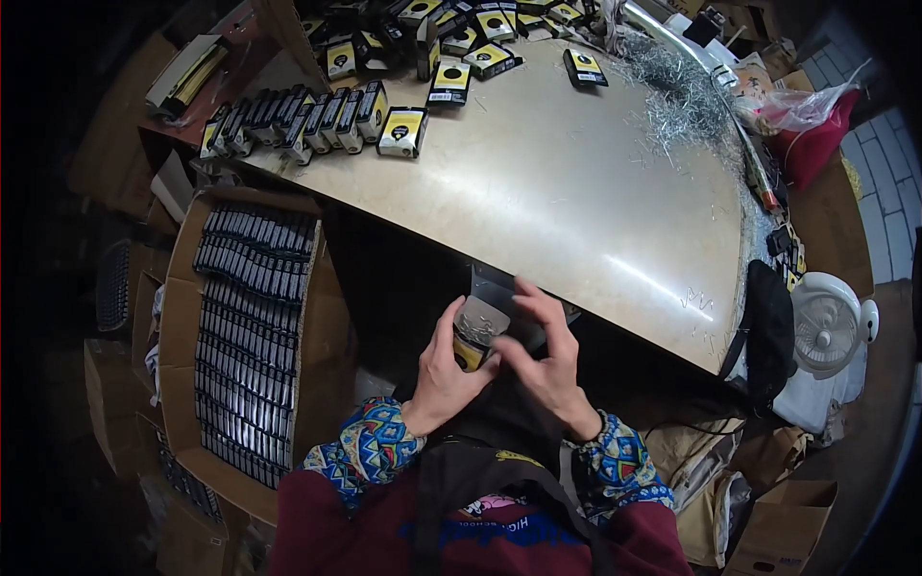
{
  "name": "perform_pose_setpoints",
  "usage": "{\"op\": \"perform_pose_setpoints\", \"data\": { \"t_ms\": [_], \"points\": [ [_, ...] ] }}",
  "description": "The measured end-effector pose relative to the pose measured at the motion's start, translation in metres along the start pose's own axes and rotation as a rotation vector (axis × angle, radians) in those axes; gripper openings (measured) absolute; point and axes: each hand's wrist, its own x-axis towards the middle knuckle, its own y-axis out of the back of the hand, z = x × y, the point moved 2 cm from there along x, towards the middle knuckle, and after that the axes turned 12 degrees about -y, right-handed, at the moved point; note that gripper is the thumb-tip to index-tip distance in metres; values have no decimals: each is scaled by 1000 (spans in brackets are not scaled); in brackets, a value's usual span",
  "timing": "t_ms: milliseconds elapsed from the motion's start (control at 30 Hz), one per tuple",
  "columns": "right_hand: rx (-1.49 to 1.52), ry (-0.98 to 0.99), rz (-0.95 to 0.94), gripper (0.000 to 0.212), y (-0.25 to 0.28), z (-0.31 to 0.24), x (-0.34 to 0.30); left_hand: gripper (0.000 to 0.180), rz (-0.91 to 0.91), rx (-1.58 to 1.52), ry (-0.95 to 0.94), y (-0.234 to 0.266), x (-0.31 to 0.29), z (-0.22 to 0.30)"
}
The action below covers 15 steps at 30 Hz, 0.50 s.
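Observation:
My left hand (448,374) grips a small black and yellow carton (471,353) in front of my body, just off the table's near edge. The carton's top flap stands up, and greyish, shiny contents show at its mouth; their exact kind is too small to make out. To the right of the carton is my right hand (549,360), fingers apart and slightly curled. Its thumb and fingertips are close to the carton's open top, and I see nothing held between them.
On the table (538,192), a heap of black and yellow cartons (451,77) lies at the back, beside a standing row (331,120). Thin metal pins (677,96) are piled back right. A large box (182,317) packed with cartons stands left; a white fan (826,322) is right.

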Motion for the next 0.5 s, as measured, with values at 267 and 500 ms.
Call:
{"op": "perform_pose_setpoints", "data": {
  "t_ms": [267, 500],
  "points": [
    [-135, 17, 180, 40, -18, -22, -1, 91, 24, 182, -297, -11, 7, 5],
    [-122, 36, 159, 21, -2, -5, -15, 91, 56, 122, -206, -3, 13, 4]
  ]
}}
